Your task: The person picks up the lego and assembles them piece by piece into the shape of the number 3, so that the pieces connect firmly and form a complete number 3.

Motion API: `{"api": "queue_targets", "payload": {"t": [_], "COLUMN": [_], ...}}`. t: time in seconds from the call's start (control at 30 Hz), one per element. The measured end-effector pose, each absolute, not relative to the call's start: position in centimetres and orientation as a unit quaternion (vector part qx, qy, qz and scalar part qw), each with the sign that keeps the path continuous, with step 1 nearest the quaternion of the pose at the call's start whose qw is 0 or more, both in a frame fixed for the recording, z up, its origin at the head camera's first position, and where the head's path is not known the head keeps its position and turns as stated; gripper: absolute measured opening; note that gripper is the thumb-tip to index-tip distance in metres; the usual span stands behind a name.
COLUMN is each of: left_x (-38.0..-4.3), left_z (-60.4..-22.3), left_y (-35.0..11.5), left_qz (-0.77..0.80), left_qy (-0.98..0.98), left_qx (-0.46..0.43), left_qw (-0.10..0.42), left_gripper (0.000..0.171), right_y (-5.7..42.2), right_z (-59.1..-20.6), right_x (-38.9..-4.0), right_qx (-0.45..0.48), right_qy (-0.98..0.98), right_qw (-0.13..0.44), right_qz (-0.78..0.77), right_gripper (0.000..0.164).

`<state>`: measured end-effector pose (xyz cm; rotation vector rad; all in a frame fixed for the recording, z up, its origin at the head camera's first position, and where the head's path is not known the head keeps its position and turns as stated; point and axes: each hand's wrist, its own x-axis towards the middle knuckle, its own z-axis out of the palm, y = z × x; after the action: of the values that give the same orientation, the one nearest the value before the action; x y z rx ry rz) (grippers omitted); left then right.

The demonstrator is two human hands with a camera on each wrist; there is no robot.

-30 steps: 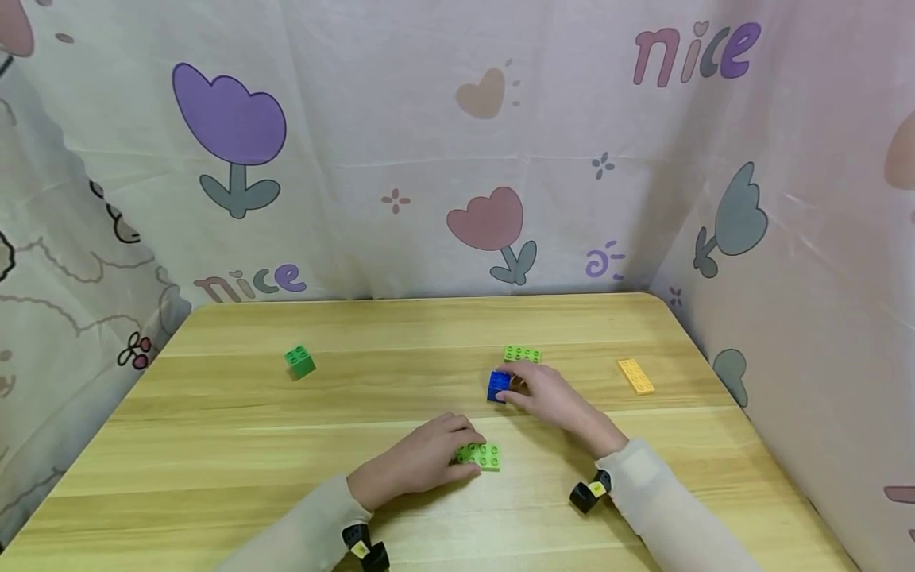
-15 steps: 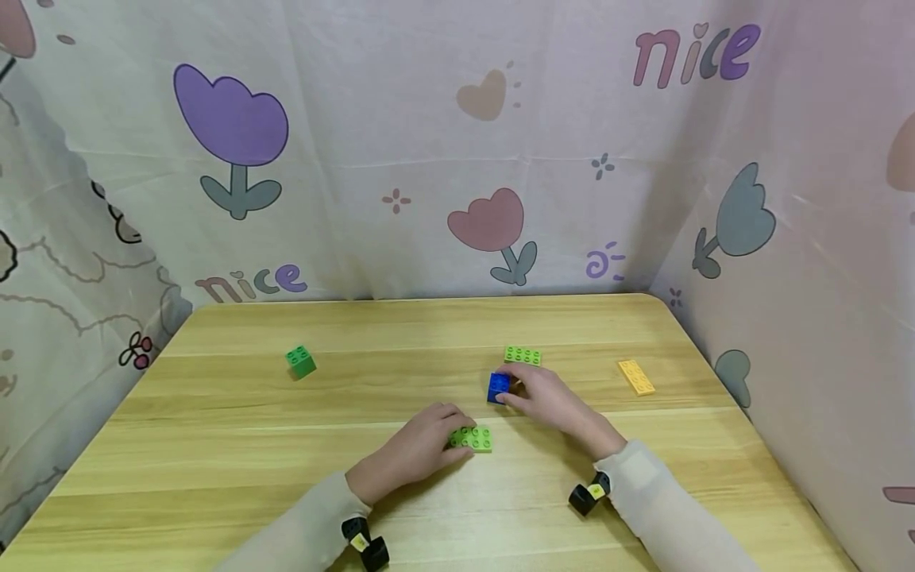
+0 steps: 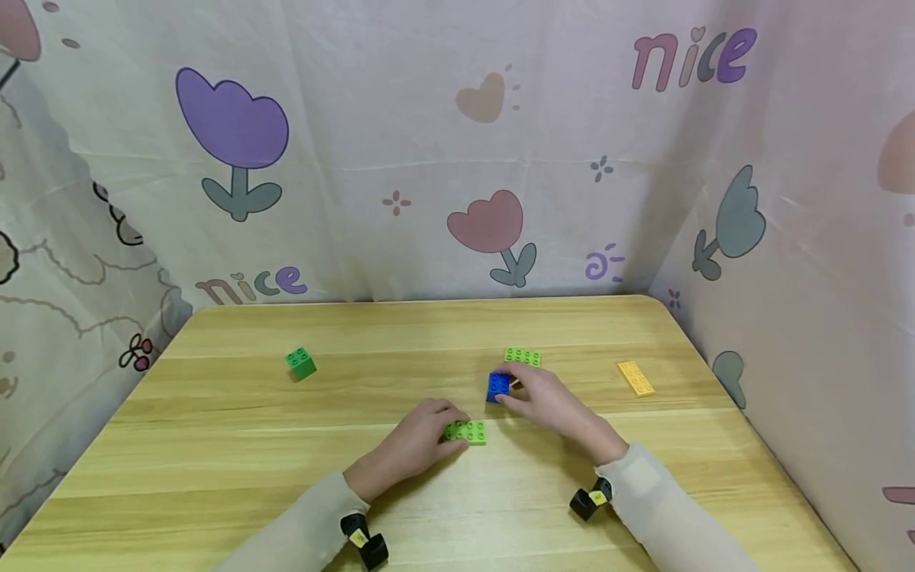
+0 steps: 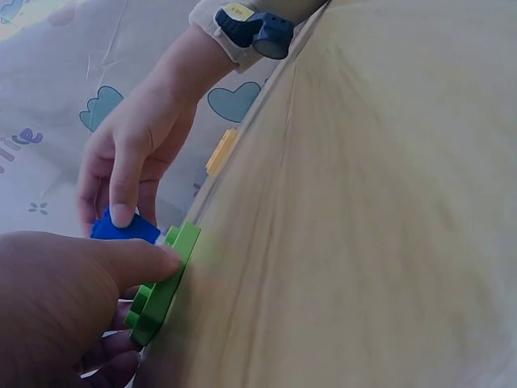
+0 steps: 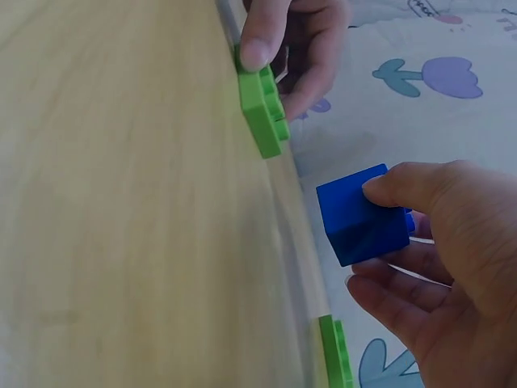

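My left hand point(image 3: 413, 439) grips a flat light green building brick point(image 3: 472, 432) near the table's middle, thumb on its near side and fingers on its far side. In the left wrist view the thumb presses this brick point(image 4: 166, 287). Further back and to the right, my right hand point(image 3: 546, 397) pinches a square blue building brick point(image 3: 498, 387) between thumb and fingers. The right wrist view shows the blue brick point(image 5: 363, 214) with its studs turned towards the palm. Just behind the right hand lies another flat light green brick point(image 3: 523, 356), its near edge close to the fingers.
A square dark green brick point(image 3: 300, 363) stands at the back left of the wooden table point(image 3: 214, 445). To the right lies a flat yellow brick point(image 3: 636, 378). A printed cloth point(image 3: 357, 159) hangs along the back and sides of the table.
My left hand has slid the light green brick away from me and slightly left. The right hand and the blue brick have stayed nearly in place.
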<state>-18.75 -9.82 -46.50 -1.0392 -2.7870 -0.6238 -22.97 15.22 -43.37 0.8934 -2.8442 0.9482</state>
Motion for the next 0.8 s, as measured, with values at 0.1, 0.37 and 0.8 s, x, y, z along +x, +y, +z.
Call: {"api": "queue_targets", "payload": {"t": [0.1, 0.37, 0.8], "left_x": [-18.8, -18.8, -19.0], "left_z": [-46.6, -46.5, -46.8], "left_y": [-9.9, -9.9, -9.9], "left_qz": [-0.21, -0.216, -0.223], "left_qy": [-0.916, -0.916, -0.913], "left_qx": [-0.338, -0.335, -0.336], "left_qw": [0.048, 0.047, 0.061], "left_gripper": [0.036, 0.036, 0.035], "right_y": [15.2, 14.8, 14.3], "right_z": [-43.1, -42.3, -42.1], "right_x": [-22.6, -21.8, -21.1], "right_qx": [0.292, 0.324, 0.353], "right_qy": [-0.904, -0.888, -0.86], "right_qw": [0.008, 0.006, -0.048], "right_qz": [0.311, 0.326, 0.365], "right_gripper": [0.044, 0.039, 0.036]}}
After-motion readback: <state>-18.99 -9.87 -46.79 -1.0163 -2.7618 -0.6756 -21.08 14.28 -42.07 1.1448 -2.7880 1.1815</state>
